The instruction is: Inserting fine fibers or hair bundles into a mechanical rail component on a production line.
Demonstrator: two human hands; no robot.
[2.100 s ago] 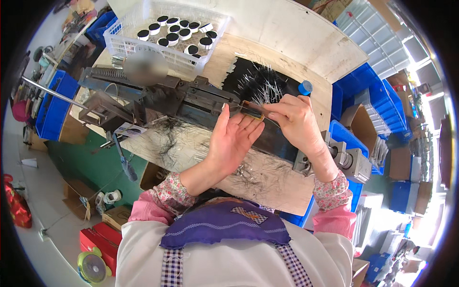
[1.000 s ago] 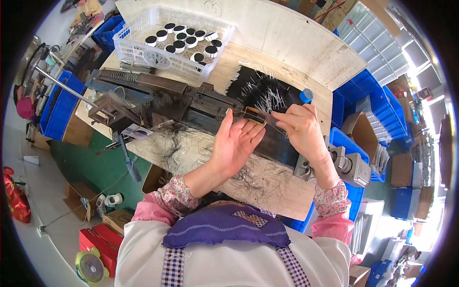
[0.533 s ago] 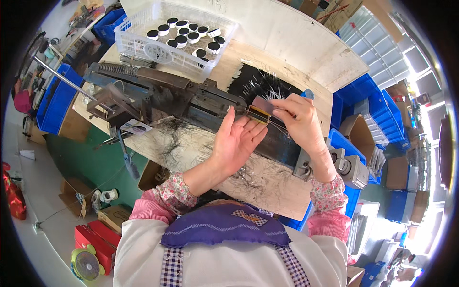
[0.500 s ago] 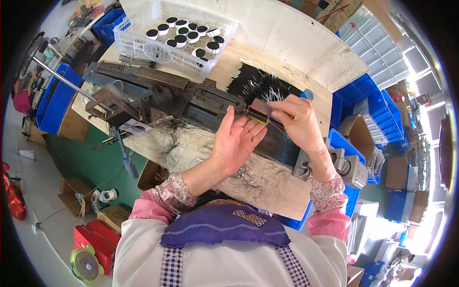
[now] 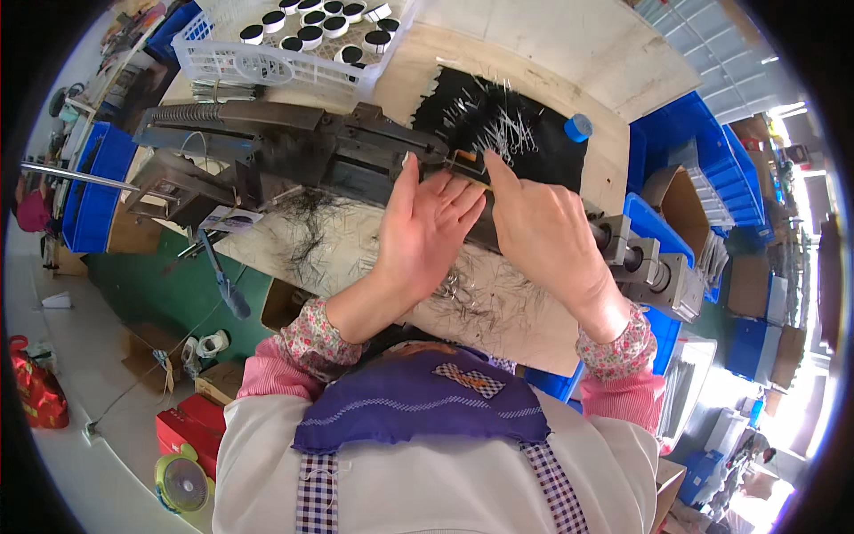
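My left hand [image 5: 416, 227] is palm up with its fingers stretched out flat, reaching the end of a long dark metal bench machine [image 5: 360, 165]. Beside it, my right hand [image 5: 550, 233] has its fingers bent and drawn together at a narrow dark bar with a yellowish edge [image 5: 469, 171]. The back of the right hand hides most of its fingertips, so whatever they pinch cannot be made out. Beyond both hands, a black cloth [image 5: 560, 160] bears a loose pile of thin silvery wire pieces [image 5: 509, 132].
A blue round cap [image 5: 578, 128] lies by the cloth. A white plastic crate [image 5: 267, 67] of round white-and-black pieces stands at the far left. Dark bristle-like clippings [image 5: 311, 231] litter the wooden table [image 5: 534, 334]. Grey machine blocks [image 5: 654, 276] and blue bins [image 5: 676, 160] are right.
The view has shifted, so the table things sit higher. My right hand has turned with its back up and come closer to my left. The pinkish flat piece between them no longer shows.
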